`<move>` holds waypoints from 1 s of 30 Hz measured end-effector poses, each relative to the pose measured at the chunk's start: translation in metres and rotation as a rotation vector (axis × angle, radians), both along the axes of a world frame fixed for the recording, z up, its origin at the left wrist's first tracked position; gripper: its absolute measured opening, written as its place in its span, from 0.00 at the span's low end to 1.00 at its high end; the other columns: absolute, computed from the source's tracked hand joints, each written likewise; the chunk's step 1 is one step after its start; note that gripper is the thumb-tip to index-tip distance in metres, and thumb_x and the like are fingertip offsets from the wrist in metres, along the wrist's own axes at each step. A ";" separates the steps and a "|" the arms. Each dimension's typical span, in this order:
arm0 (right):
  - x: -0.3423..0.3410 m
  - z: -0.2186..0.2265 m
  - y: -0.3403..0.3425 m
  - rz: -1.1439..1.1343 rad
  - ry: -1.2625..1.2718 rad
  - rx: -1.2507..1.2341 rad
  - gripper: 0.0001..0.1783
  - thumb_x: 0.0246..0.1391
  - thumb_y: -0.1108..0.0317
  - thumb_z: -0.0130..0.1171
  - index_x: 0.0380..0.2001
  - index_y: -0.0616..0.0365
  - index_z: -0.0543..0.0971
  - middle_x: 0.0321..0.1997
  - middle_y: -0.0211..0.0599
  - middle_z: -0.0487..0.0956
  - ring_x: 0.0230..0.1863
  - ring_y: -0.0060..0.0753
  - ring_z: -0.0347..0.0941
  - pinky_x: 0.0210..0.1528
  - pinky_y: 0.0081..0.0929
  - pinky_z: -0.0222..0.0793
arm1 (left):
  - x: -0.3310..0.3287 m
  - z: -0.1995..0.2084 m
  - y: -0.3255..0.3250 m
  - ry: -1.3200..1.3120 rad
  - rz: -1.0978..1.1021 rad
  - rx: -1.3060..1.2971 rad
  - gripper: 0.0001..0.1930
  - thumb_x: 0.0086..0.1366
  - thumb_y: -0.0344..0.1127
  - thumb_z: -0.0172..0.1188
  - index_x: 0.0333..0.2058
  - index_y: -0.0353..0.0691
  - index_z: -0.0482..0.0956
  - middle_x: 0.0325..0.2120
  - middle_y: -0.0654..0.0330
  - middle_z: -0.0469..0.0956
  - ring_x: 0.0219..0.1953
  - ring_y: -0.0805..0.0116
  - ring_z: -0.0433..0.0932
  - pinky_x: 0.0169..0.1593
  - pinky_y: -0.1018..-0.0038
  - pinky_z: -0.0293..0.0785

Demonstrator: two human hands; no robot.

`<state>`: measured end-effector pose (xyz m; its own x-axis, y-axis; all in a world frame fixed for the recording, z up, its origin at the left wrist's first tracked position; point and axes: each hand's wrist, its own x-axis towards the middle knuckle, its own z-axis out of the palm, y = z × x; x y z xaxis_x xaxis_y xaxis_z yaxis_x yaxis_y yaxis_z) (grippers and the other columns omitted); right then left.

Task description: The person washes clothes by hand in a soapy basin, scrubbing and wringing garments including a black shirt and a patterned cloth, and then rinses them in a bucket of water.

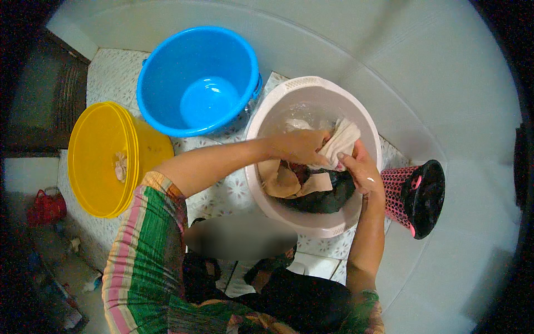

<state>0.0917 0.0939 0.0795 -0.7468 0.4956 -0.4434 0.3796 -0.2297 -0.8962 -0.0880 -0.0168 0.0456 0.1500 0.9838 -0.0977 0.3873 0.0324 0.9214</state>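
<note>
A wet, bunched cream-white cloth is held between my two hands above a pale pink washtub. My left hand grips its left side, with the fingers partly hidden behind the folds. My right hand pinches the lower right part, thumb on top. Below the hands, water fills the tub. Tan cloth and dark cloth lie soaking in its near part. Another whitish piece shows in the water beyond my left hand.
A large blue tub stands at the far left of the washtub. Further left is a yellow bucket with a small pale item inside. A pink-and-black perforated basket leans by the wall at right. Patterned tiles cover the floor.
</note>
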 end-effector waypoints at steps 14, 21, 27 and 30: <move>-0.010 0.001 -0.024 -0.331 0.246 -0.113 0.20 0.57 0.61 0.53 0.51 0.57 0.69 0.47 0.35 0.74 0.49 0.29 0.70 0.49 0.25 0.67 | -0.019 0.023 0.007 -0.232 -0.005 -0.005 0.19 0.59 0.45 0.54 0.42 0.35 0.74 0.35 0.45 0.77 0.39 0.51 0.76 0.48 0.62 0.69; 0.012 -0.002 -0.003 -0.168 -0.031 0.144 0.22 0.55 0.65 0.55 0.52 0.60 0.68 0.39 0.33 0.77 0.39 0.25 0.73 0.43 0.24 0.70 | -0.048 -0.016 0.011 0.382 0.116 0.009 0.17 0.55 0.42 0.57 0.40 0.36 0.75 0.35 0.44 0.77 0.40 0.47 0.76 0.44 0.59 0.71; 0.050 0.027 0.031 -0.532 0.186 0.127 0.20 0.55 0.67 0.56 0.49 0.61 0.68 0.43 0.38 0.74 0.45 0.32 0.71 0.48 0.30 0.68 | -0.091 -0.011 -0.001 0.072 0.374 0.042 0.15 0.61 0.42 0.50 0.38 0.36 0.75 0.32 0.52 0.78 0.35 0.58 0.77 0.41 0.64 0.72; 0.062 0.050 0.034 -0.628 0.227 0.415 0.16 0.55 0.67 0.56 0.46 0.62 0.69 0.42 0.38 0.75 0.42 0.30 0.72 0.46 0.27 0.69 | -0.088 0.064 -0.013 -0.447 0.433 0.028 0.16 0.63 0.45 0.48 0.38 0.36 0.75 0.30 0.60 0.77 0.33 0.67 0.75 0.39 0.69 0.72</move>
<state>0.1537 0.1280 0.1298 -0.3218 0.9468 0.0006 0.0867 0.0301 -0.9958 -0.1762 -0.0297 0.1098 -0.2430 0.9658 -0.0906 -0.0792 0.0734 0.9942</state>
